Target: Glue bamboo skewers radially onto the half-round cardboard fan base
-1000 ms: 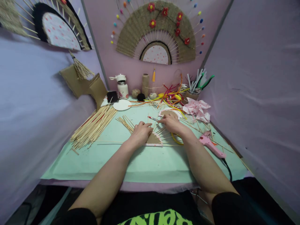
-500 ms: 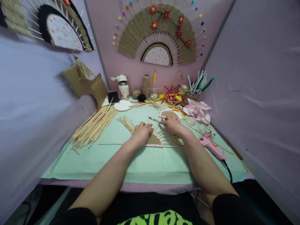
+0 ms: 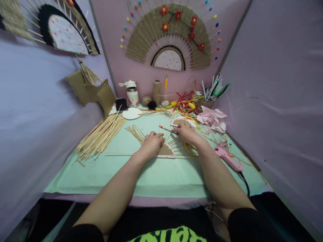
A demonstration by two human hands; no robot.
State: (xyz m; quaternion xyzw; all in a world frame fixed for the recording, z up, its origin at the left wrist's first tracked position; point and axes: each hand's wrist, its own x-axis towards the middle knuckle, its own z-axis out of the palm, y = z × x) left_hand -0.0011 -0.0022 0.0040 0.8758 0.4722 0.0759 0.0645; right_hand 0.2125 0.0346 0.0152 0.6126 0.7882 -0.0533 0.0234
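My left hand (image 3: 151,145) lies over the left part of a brown cardboard half-circle (image 3: 167,151), its bent fingers holding it against the table. Pink-spotted trim edges the half-circle, and thin wooden sticks (image 3: 181,146) fan out from it. One upright-looking stick (image 3: 159,129) passes by my left fingertips. My right hand (image 3: 187,133) is farther right, its fingers closed at the end of a slim pencil (image 3: 165,128) with a red tip. Just beyond that hand sits a second cardboard half-circle (image 3: 182,123) with white and pink trim. My right fingertips are partly hidden.
Many loose sticks (image 3: 101,137) are heaped at left. A pink glue gun (image 3: 228,159) with a black cord lies at right, near crumpled pink cloth (image 3: 212,119). A white bottle (image 3: 132,96), twine spool (image 3: 156,92) and coloured pipe cleaners (image 3: 185,101) line the back. Fabric walls enclose the table.
The whole view has shifted very slightly. Both hands, the half-circles and the pencil keep nearly the same places.
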